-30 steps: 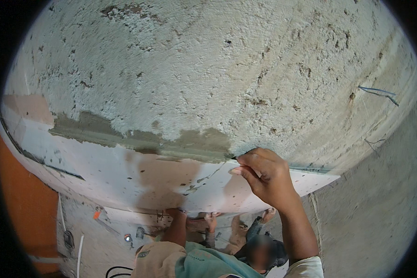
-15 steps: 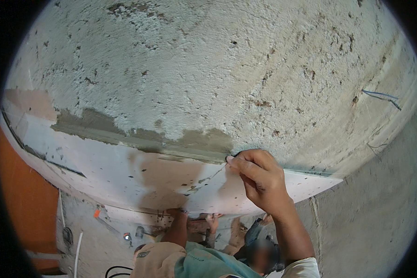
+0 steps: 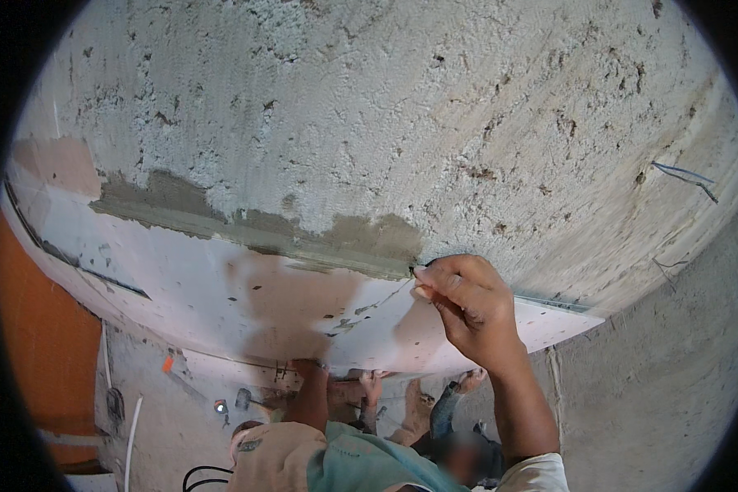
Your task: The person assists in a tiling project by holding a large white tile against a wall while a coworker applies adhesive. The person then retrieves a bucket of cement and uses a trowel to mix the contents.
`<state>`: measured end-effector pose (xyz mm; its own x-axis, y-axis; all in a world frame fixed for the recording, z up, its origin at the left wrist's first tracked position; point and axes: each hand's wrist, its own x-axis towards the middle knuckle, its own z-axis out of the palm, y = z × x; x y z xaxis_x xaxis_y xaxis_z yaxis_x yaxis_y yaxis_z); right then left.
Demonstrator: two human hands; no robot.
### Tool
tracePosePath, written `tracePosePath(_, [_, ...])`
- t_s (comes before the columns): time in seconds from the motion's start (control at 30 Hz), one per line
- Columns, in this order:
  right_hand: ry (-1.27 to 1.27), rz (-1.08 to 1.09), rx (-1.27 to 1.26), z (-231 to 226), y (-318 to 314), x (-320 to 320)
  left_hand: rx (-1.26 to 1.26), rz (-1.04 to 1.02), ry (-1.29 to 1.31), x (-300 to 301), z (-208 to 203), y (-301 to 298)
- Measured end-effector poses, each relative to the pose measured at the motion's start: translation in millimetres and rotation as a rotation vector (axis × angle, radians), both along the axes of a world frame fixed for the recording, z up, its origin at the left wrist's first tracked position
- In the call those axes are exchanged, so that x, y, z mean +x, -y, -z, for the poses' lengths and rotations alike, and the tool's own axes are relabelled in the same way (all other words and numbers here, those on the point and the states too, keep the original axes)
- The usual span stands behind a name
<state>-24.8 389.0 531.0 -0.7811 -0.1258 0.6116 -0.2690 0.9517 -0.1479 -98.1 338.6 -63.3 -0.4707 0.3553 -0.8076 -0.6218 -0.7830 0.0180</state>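
1. White speckled panels (image 3: 180,266) are set against a rough grey wall (image 3: 344,123), below its bare surface, with a seam (image 3: 365,310) seen between them.
2. Darker grey mortar (image 3: 328,242) is spread along the panels' top edge, to the left of the seam's upper end.
3. The right hand (image 3: 474,303) is held at that top edge, close to the seam, thumb and fingertips drawn together; whether the small dark piece (image 3: 412,270) beside them is pinched cannot be told.
4. The left hand (image 3: 310,367) is placed at the panels' lower edge; its fingers are hidden, so its grip cannot be told.
5. Farther right along the lower edge, a co-worker's hand (image 3: 371,384) and another raised hand (image 3: 471,380) are seen.
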Motion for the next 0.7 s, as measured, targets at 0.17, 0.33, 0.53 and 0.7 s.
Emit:
tracePosePath(0.17, [0.023,0.009,0.012,1.3,1.9,-0.1,-0.008,-0.007,0.005,2.5,3.2,2.0])
tracePosePath(0.33, [0.011,-0.01,0.034,-0.2,1.5,-1.2,-0.004,-0.006,0.003,2.9,6.3,-1.2])
tracePosePath(0.53, [0.032,0.012,0.031,2.2,-6.3,0.6,-0.018,0.008,0.007,9.3,13.4,-7.2])
tracePosePath(0.7, [0.011,-0.022,0.052,-3.9,10.8,-7.8,0.008,-0.091,-0.066,2.5,44.4,7.1])
